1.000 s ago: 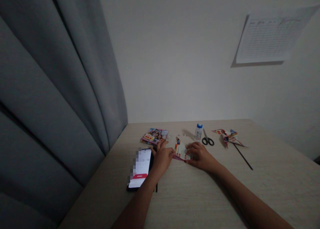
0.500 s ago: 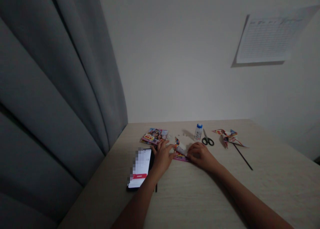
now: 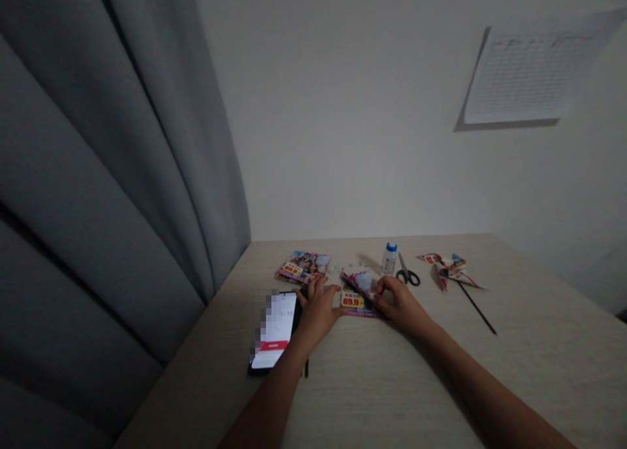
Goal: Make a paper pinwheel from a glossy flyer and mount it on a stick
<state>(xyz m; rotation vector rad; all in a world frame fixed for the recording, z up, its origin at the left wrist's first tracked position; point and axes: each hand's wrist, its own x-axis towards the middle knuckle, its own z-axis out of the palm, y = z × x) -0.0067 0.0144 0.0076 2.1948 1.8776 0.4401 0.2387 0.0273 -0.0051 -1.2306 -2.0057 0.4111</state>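
Note:
A square of colourful printed paper [image 3: 353,300] marked "89.9" lies on the table between my hands, with a crease running across it and part of it lifted. My right hand [image 3: 398,302] pinches its right side between thumb and fingers. At the paper's left edge rests my left hand [image 3: 319,310], fingers spread, the index finger and thumb touching the edge. Just behind my left hand sits a stack of similar printed paper [image 3: 304,266]. A phone [image 3: 274,334] with a lit screen lies left of my left wrist.
Behind my right hand stand a blue-capped glue bottle [image 3: 389,259] and black-handled scissors [image 3: 408,277]. Farther right lies a paper pinwheel [image 3: 445,266] on a dark stick [image 3: 477,308]. Part of another dark stick [image 3: 306,368] shows beside my left forearm. A grey curtain [image 3: 196,174] borders the table's left.
The paper has opened out flatter, showing its printed "89.9" side where a rolled-up fold was. My right hand has shifted slightly right with its edge. My left hand has barely moved.

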